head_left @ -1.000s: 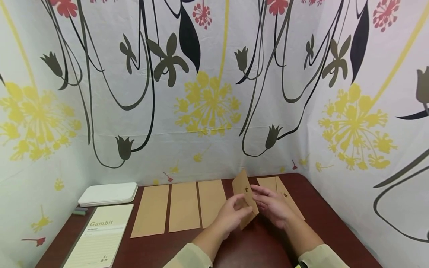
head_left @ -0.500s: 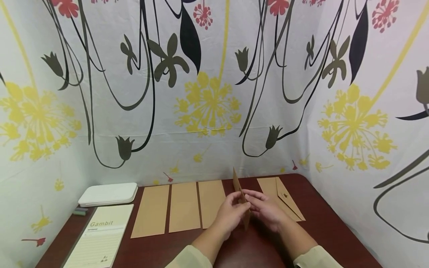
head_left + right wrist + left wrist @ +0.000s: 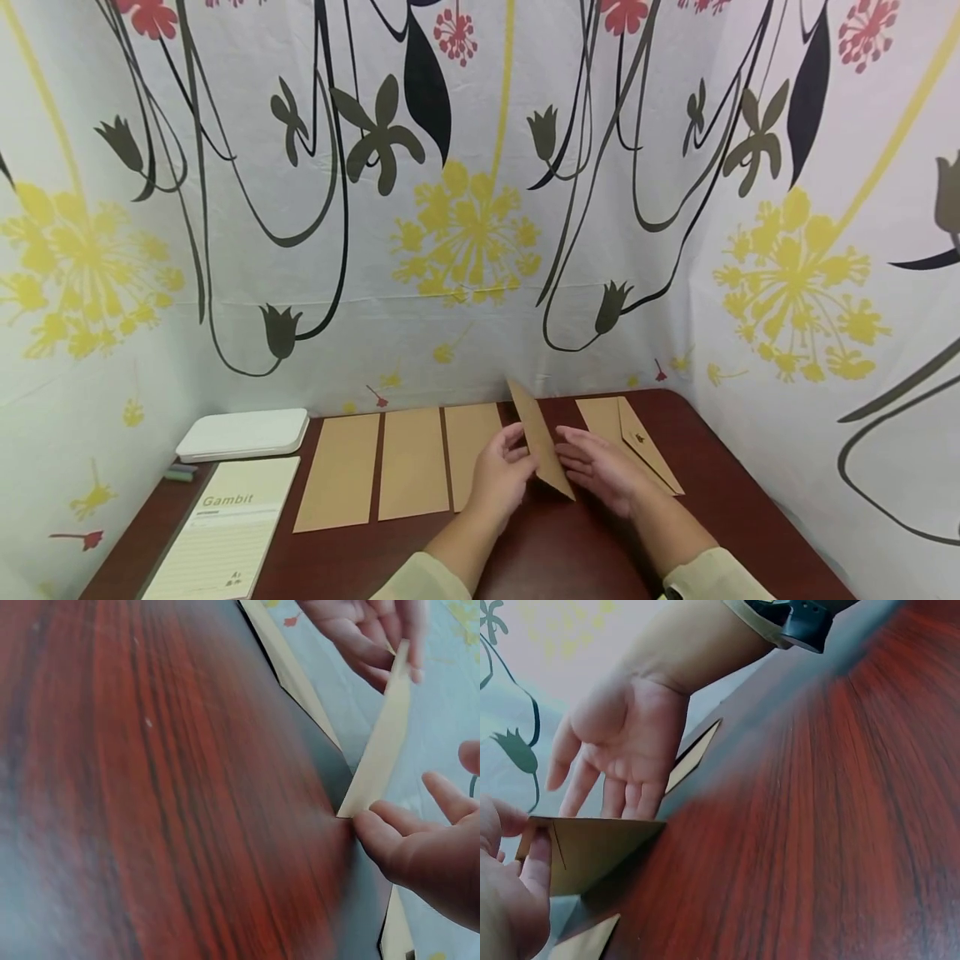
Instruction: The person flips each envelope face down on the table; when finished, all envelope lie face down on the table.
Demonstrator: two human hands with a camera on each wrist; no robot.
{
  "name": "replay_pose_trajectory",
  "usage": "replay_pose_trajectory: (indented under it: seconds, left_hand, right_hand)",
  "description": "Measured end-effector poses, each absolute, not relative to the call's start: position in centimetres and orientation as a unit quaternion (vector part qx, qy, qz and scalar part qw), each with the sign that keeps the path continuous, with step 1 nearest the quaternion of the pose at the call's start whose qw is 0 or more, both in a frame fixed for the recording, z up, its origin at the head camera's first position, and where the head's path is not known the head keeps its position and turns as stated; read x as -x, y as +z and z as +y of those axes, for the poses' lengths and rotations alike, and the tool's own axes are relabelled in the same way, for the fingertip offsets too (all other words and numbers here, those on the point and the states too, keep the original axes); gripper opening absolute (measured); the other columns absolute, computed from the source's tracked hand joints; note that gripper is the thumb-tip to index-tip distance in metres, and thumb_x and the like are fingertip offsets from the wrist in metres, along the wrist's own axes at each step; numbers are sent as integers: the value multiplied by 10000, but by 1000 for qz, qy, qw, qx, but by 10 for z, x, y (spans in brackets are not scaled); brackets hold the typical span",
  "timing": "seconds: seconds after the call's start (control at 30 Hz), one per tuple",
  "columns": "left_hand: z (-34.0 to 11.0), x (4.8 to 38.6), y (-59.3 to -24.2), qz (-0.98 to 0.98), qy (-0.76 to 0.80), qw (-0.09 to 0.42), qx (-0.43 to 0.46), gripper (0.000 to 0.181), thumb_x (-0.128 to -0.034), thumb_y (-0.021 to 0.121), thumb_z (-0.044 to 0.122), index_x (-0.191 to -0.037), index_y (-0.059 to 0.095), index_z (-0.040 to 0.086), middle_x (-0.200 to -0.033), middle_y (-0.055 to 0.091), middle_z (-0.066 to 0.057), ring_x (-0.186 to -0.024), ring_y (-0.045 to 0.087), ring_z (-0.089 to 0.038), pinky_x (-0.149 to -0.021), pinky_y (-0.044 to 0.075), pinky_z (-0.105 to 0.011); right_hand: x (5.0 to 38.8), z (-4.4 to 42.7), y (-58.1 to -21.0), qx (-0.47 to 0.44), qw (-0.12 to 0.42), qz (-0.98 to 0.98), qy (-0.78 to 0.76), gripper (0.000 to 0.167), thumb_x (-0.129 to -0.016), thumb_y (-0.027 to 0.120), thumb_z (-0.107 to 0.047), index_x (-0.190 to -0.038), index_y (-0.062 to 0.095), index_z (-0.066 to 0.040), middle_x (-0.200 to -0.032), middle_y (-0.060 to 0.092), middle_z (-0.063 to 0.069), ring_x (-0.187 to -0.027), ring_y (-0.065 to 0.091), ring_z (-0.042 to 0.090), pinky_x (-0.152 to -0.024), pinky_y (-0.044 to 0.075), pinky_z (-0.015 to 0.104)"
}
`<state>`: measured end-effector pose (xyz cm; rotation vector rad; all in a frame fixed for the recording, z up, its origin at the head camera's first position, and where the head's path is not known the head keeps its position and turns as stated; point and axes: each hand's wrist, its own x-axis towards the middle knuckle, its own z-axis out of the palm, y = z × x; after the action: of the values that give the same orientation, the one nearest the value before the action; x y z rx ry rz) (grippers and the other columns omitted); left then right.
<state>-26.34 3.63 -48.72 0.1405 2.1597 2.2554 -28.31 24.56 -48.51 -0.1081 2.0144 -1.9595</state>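
A brown kraft envelope [image 3: 546, 446] stands tilted above the table in the head view, its plain side showing. My left hand [image 3: 501, 473] pinches its left edge; in the left wrist view the left hand [image 3: 517, 889] has thumb and finger over the edge of the envelope [image 3: 585, 851]. To the right, my right hand [image 3: 603, 468] is held with fingers extended beside the envelope. In the right wrist view the fingertips of that right hand [image 3: 427, 847] lie at the lower end of the envelope [image 3: 379, 742]; whether they touch it, I cannot tell.
Three brown envelopes lie in a row: left [image 3: 337, 473], middle [image 3: 415, 462] and right [image 3: 472, 446]. Another envelope [image 3: 611, 421], flap side up, lies far right. A white case [image 3: 243, 435] and a Gambit notepad [image 3: 232, 525] lie on the left of the dark red table [image 3: 570, 558].
The held envelope has turned from its marked flap side, through edge-on, to its plain side. The right hand has drawn slightly away from it with straighter fingers; the left hand keeps its hold.
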Motion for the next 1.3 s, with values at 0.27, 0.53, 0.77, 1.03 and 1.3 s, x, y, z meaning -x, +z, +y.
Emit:
replay_pose_trajectory:
  seconds: [0.27, 0.53, 0.77, 1.03, 1.3]
  left_hand:
    - [32, 269, -502, 700, 713, 27, -12, 613, -943, 747, 67, -1527, 565, 96, -1499, 622, -158, -1199, 665, -221, -524, 514, -243]
    - [31, 268, -501, 732, 679, 49, -36, 685, -940, 709, 98, -1581, 476, 23, -1608, 519, -243, -1429, 573, -411, -1073, 581, -488]
    - [34, 266, -495, 763, 640, 70, -54, 692, -935, 717, 148, -1575, 485, 26, -1592, 508, -309, -1482, 505, -488, -1192, 469, -610]
    - [47, 259, -493, 753, 653, 57, -61, 658, -946, 720, 160, -1561, 507, 61, -1617, 512, -221, -1506, 473, -472, -1205, 450, -623]
    - [92, 249, -493, 709, 695, 88, -79, 721, -934, 757, 158, -1587, 468, 61, -1635, 501, -191, -1496, 505, -441, -1210, 457, -604]
  right_hand:
    - [284, 257, -484, 1, 139, 705, -695, 679, -1152, 445, -399, -1697, 246, -44, -1695, 354, 311, -1612, 324, 449, -1323, 293, 600]
    - [287, 263, -482, -2, 137, 713, -687, 709, -1149, 446, -434, -1709, 215, -65, -1701, 335, 317, -1617, 316, 446, -1328, 298, 569]
    - [288, 267, -483, -12, 135, 711, -690, 700, -1154, 439, -412, -1710, 202, -59, -1713, 310, 315, -1621, 303, 450, -1332, 291, 569]
    - [283, 284, -479, -15, 97, 730, -677, 757, -1137, 460, -491, -1688, 242, -19, -1705, 352, 291, -1600, 359, 434, -1287, 395, 521]
    - [276, 330, -473, -49, 76, 753, -652, 742, -1149, 442, -466, -1654, 263, 48, -1633, 474, 277, -1398, 636, 238, -1113, 570, 361]
